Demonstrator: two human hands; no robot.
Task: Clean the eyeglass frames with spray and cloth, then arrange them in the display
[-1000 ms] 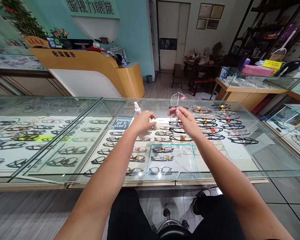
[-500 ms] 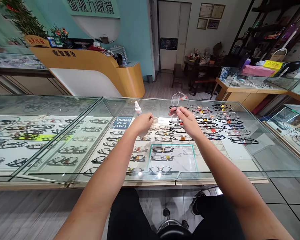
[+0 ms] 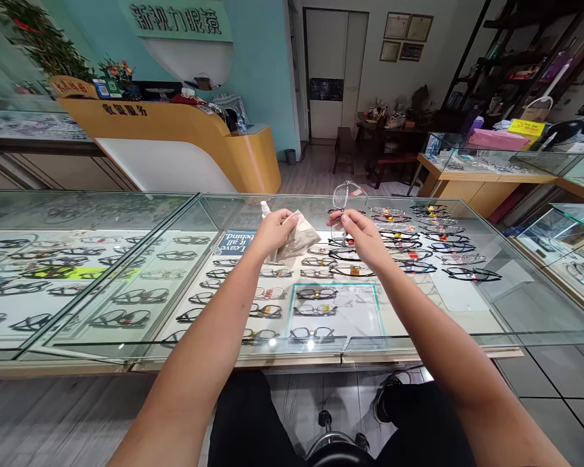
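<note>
My left hand (image 3: 274, 232) pinches a beige cloth (image 3: 297, 239) that hangs open to its right, above the glass counter. Closed round a pair of thin-framed glasses (image 3: 341, 196) is my right hand (image 3: 360, 235); the glasses are upright, one lens above the fingers and one below, with a red tag near the top. Cloth and glasses are apart. A white spray bottle (image 3: 265, 209) stands just behind my left hand, its lower part hidden by the hand.
Rows of glasses (image 3: 315, 310) lie inside the glass display counter (image 3: 341, 357). A blue printed card (image 3: 236, 242) lies at its left part. Beyond are a wooden reception desk (image 3: 255, 159), a bench (image 3: 344, 144) and another display case (image 3: 490, 170) at right.
The cloth, bunched beside my left hand before, now hangs spread out. My left hand has shifted slightly up and left, covering more of the bottle. My right hand has hardly moved.
</note>
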